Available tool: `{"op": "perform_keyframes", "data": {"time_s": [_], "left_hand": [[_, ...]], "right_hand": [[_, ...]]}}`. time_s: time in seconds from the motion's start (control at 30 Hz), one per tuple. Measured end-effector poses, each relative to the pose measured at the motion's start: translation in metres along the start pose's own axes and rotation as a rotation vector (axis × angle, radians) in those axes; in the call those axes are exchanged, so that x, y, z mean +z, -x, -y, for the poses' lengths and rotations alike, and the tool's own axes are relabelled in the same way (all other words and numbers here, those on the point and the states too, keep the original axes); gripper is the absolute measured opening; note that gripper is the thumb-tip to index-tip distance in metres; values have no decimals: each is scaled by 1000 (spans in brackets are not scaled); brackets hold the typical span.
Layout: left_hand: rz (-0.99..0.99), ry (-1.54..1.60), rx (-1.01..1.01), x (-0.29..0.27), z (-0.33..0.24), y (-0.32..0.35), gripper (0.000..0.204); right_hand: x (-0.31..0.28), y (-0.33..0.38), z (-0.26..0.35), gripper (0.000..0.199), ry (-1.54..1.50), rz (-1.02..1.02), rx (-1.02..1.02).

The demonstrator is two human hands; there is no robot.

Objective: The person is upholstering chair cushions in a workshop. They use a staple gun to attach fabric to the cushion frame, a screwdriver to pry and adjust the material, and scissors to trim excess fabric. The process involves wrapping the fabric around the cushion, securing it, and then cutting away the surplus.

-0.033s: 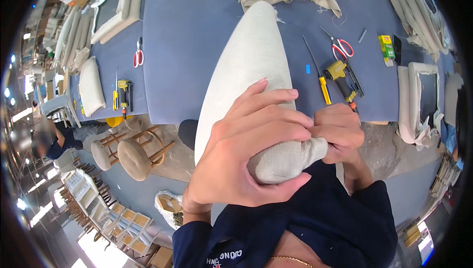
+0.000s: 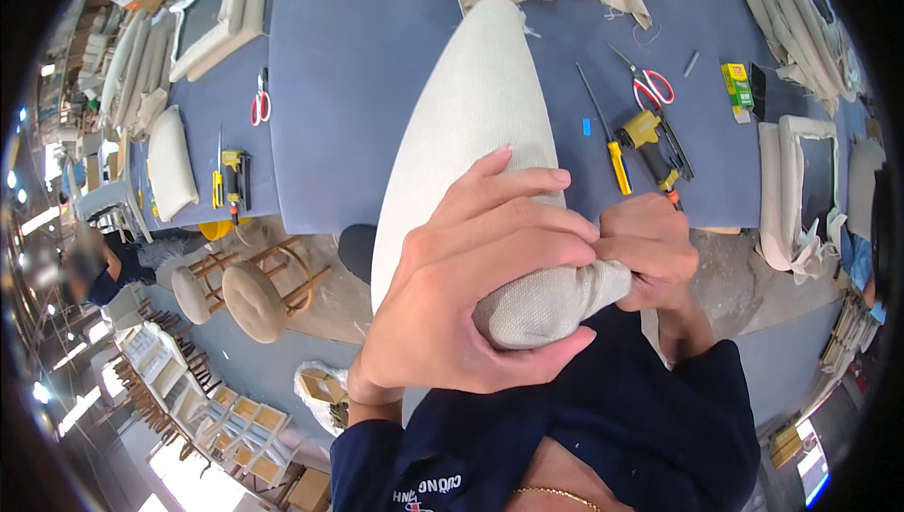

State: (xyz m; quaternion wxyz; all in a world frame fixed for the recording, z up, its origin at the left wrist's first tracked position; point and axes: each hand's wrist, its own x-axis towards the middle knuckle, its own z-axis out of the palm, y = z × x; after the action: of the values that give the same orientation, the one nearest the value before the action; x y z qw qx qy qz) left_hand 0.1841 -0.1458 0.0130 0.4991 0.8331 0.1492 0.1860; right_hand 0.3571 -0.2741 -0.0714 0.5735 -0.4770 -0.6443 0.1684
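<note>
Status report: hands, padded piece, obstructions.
Left hand gripping near end of beige padded piece. Right hand clutching its fabric. Yellow power tool beyond, not blocking.

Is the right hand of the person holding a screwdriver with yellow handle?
No, the right hand grips the near end of the beige cushion, and the nearest yellow-handled screwdriver lies on the blue table.

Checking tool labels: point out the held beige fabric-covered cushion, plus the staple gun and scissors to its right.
Beige fabric-covered cushion (image 2: pixel 466 117): head view, on its pale upper face.
Staple gun (image 2: pixel 643 131): head view, on its olive-yellow body.
Scissors (image 2: pixel 639 73): head view, near the pivot.
</note>
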Motion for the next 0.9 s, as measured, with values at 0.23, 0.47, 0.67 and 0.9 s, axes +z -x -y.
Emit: {"op": "perform_keyframes", "data": {"time_s": [0.23, 0.47, 0.67, 0.9], "left_hand": [[-1, 15, 30, 8, 4, 7, 47], [-50, -33, 51, 5, -4, 10, 47], [-132, -5, 31, 7, -3, 6, 46], [-108, -4, 30, 20, -3, 9, 49]], "right_hand": [[-16, -13, -5, 15, -17, 195, -136], [-30, -34, -5, 16, 12, 344, -157], [-21, 0, 11, 14, 70, 208, 137], [-27, 6, 1, 9, 174, 204, -91]]}}
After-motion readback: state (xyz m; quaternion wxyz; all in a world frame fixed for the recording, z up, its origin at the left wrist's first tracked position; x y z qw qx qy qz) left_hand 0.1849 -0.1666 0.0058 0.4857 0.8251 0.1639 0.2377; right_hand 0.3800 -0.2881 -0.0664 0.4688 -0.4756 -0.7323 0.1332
